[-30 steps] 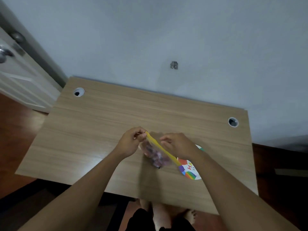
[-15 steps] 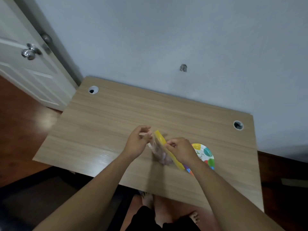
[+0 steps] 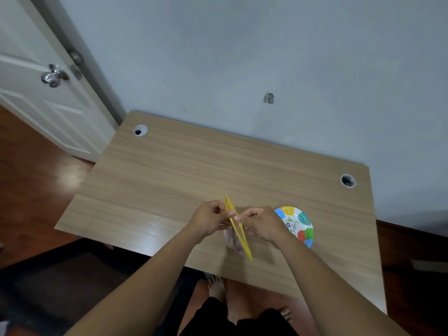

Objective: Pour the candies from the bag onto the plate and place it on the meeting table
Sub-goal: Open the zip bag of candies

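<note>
1. Head view looks down on a rectangular desk (image 3: 169, 180) with a pale wood-grain laminate top that shines faintly near its 7 o'clock corner.
2. Both bare hands meet above the desk's near edge, at about 6 o'clock on the top.
3. Left hand (image 3: 210, 220) is curled, with its fingertips pinching the bag (image 3: 238, 235) from the 9 o'clock side.
4. Right hand (image 3: 263, 224) is curled too, pinching the same spot on the bag from the 3 o'clock side, so the two grips face each other across the yellow strip.
5. That bag is clear, soft plastic with a stiff yellow top strip seen edge-on as a thin line running from 12 o'clock toward 5 o'clock.
6. Its pouch hangs below the strip, between the wrists, and a purplish, lumpy mass of candies (image 3: 234, 242) shows blurred through the film; single pieces cannot be told apart.
7. Whether the strip is parted or sealed cannot be told.
8. A round paper plate (image 3: 301, 225) lies flat on the desk just to the 3 o'clock side of the right hand, which covers part of it; the plate is white with coloured balloon shapes and printed lettering.
9. Two round cable holes with pale rims sit in the far corners, one at 10 o'clock (image 3: 140, 130) and one at 2 o'clock (image 3: 348, 180).
10. Behind the desk stands a smooth grey-blue wall (image 3: 242, 57), and a white panelled door (image 3: 36, 98) with a shiny metal knob (image 3: 52, 77) stands at 10 o'clock.
11. Glossy reddish wood floor (image 3: 31, 170) shows at 9 o'clock, and bare feet show under the desk edge.
</note>
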### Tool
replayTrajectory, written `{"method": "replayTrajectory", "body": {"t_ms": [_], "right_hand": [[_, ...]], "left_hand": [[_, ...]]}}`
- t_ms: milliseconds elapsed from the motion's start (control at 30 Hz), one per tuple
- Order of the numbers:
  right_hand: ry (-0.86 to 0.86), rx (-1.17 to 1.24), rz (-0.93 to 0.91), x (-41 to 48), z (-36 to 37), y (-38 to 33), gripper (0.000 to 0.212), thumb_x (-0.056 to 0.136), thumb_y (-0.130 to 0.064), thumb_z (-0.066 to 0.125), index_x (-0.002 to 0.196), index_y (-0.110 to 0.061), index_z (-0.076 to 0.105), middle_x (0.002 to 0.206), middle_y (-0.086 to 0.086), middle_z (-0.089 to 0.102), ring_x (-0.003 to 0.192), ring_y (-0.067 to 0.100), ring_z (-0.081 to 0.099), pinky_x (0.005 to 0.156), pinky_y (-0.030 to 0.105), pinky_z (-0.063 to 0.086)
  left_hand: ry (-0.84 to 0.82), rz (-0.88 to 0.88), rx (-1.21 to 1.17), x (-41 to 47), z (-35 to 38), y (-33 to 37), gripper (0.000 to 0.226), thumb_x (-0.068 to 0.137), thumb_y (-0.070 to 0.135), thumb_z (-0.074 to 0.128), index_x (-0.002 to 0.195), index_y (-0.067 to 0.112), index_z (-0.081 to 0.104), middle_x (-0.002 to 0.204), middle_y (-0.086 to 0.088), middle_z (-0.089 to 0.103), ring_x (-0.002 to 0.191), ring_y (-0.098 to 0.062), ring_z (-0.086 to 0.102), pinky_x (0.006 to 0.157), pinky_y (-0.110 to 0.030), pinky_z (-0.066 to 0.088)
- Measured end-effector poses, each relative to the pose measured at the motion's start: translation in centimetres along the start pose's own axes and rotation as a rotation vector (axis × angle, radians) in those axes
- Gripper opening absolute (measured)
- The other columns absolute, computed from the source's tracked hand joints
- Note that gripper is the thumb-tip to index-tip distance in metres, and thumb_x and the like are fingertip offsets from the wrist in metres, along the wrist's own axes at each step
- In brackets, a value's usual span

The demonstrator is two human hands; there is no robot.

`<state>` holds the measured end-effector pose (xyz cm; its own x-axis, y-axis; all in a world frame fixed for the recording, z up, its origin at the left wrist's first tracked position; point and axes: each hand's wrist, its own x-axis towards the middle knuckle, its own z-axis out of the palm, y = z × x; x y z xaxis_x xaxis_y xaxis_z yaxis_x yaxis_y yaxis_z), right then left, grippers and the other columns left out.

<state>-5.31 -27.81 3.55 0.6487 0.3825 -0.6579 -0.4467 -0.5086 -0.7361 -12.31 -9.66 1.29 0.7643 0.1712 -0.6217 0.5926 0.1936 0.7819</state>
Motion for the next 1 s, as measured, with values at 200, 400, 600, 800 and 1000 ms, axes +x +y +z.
{"method": "replayTrajectory", "body": {"t_ms": [200,400,600,800,1000], "right_hand": [[0.006,-0.025,0.015,-0.1,0.0,0.4,0.015,0.099,-0.019,0.077,0.098,-0.004,0.078,0.088,0.016,0.072,0.081,0.023,0.067,0.052,0.019,0.056],[0.107,-0.135,-0.018,0.1,0.9,0.6,0.013,0.098,-0.019,0.075,0.089,-0.010,0.078,0.076,0.005,0.075,0.068,0.019,0.068,0.062,0.031,0.060],[0.250,-0.398,-0.075,0.1,2.2,0.1,0.012,0.093,-0.033,0.073,0.085,-0.024,0.078,0.081,-0.010,0.076,0.072,0.005,0.066,0.061,0.020,0.044],[0.334,-0.306,-0.035,0.4,1.6,0.6,0.032,0.090,-0.043,0.061,0.092,-0.016,0.078,0.089,-0.002,0.082,0.086,0.021,0.077,0.084,0.043,0.065],[0.349,-0.417,-0.183,-0.7,1.3,0.0,0.010,0.103,-0.028,0.066,0.097,-0.020,0.064,0.089,-0.010,0.070,0.091,0.023,0.075,0.085,0.041,0.061]], "left_hand": [[0.008,0.013,0.021,0.0,-0.1,-0.6,0.014,0.102,0.005,0.071,0.091,0.006,0.061,0.084,-0.015,0.070,0.062,-0.012,0.072,0.067,-0.029,0.065],[0.066,0.024,-0.004,0.1,0.6,-1.1,0.012,0.103,0.008,0.069,0.093,0.006,0.062,0.092,-0.021,0.075,0.073,-0.022,0.074,0.064,-0.024,0.065],[0.129,0.009,-0.033,0.2,0.8,-1.6,0.015,0.103,0.006,0.065,0.088,0.005,0.067,0.111,-0.037,0.076,0.090,-0.033,0.077,0.091,-0.047,0.068],[0.196,-0.053,-0.177,-0.5,-0.1,-1.1,0.025,0.104,0.002,0.059,0.088,-0.004,0.077,0.097,-0.028,0.079,0.094,-0.038,0.077,0.092,-0.050,0.067],[0.179,-0.046,-0.062,-0.6,-1.3,-0.5,0.020,0.104,0.015,0.069,0.104,-0.004,0.063,0.111,-0.030,0.079,0.086,-0.037,0.083,0.085,-0.052,0.069]]}}
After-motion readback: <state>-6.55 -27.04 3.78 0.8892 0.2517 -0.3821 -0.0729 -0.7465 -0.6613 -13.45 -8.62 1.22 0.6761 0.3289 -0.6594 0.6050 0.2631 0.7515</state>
